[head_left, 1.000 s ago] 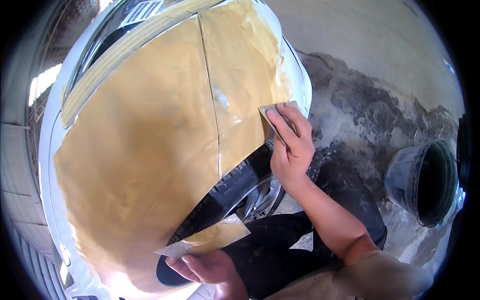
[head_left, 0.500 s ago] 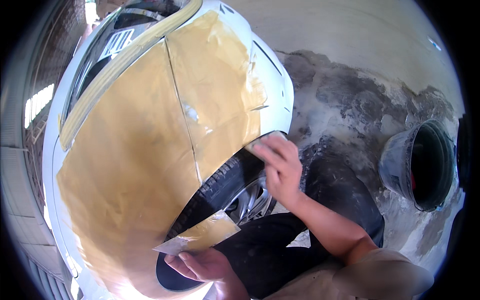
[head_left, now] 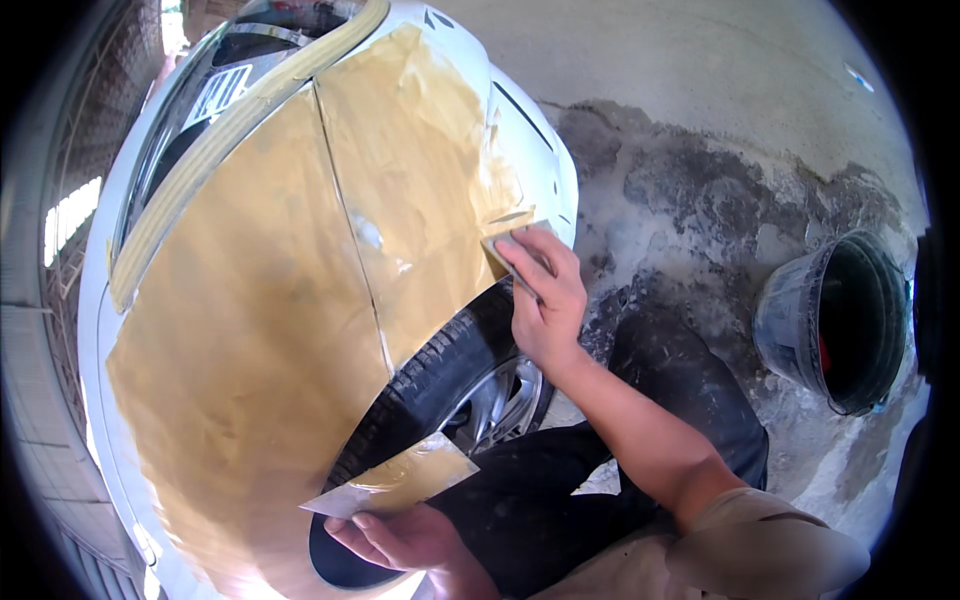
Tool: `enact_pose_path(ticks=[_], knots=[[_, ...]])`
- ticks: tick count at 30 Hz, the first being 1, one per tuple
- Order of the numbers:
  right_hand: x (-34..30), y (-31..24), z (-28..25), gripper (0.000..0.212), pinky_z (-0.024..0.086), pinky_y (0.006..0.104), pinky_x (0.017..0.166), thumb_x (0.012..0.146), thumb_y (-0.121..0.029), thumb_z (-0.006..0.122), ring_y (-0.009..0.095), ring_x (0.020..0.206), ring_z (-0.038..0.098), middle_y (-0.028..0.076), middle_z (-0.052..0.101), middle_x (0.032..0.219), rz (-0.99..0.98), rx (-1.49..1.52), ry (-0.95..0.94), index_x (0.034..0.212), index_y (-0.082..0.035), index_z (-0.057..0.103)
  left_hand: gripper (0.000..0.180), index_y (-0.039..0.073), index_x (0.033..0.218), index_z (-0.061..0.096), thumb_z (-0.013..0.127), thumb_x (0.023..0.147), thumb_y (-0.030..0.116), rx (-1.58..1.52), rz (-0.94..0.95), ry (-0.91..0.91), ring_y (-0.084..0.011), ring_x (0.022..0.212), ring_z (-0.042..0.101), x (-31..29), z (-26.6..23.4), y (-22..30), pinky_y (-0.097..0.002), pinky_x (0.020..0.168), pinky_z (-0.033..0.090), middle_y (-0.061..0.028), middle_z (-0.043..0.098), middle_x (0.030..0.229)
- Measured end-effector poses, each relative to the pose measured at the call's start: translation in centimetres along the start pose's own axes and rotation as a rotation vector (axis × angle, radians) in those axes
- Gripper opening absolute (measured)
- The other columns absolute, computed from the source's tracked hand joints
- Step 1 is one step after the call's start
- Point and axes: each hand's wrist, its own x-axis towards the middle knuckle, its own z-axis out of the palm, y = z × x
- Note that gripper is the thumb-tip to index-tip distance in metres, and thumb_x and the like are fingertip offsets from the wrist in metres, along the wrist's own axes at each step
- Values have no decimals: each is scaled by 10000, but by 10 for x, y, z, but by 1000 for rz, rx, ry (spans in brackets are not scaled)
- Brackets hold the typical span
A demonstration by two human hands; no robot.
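Observation:
My right hand (head_left: 548,298) is closed round a small flat putty spreader (head_left: 494,245), which lies against the panel just above the wheel arch. The car's side panel (head_left: 230,290) is coated with tan filler, with a narrow gap running down it and a white painted edge around it. In my left hand (head_left: 405,540), between thumb and fingers, is a thin flat plate (head_left: 400,478) smeared with tan putty. This plate sits in front of the tyre (head_left: 425,385), low by the wheel opening.
A dark bucket (head_left: 785,315) with something red inside stands on the stained floor (head_left: 690,190) at the right. The alloy wheel (head_left: 495,405) is close to my bent legs (head_left: 690,380). A tan strip (head_left: 220,145) borders the car windows.
My right hand has moved up and slightly left with the spreader, from the wheel-arch edge onto the coated panel. My left hand holds the plate in nearly the same place.

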Motion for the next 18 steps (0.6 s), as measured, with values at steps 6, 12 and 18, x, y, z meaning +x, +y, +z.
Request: enact_pose_path(ticks=[6,12,18], knots=[[-36,-9,-22,479,413,425,933,679,58,612,288,1077,604,79,653,1107,-109,-81,-209,1085,-170,725,298,-47,1240,518,473,1005,131,43,45,-152,-281,1196,533,3,-6,0,-387,1031,425,-160,516,1275],[-18,-4,-44,428,442,398,916,737,68,572,281,1048,617,77,680,1069,-10,-33,-159,1071,-144,734,333,36,1358,499,427,1040,104,139,89,-201,-373,1238,498,0,-22,-14,-452,1000,471,-234,441,1358],[62,27,-38,341,500,314,859,848,49,515,272,979,664,120,699,1052,150,119,-91,1079,-84,728,275,-43,1189,531,484,996,147,-209,-228,77,-229,1106,554,1,-9,-3,-345,986,428,-131,559,1181]])
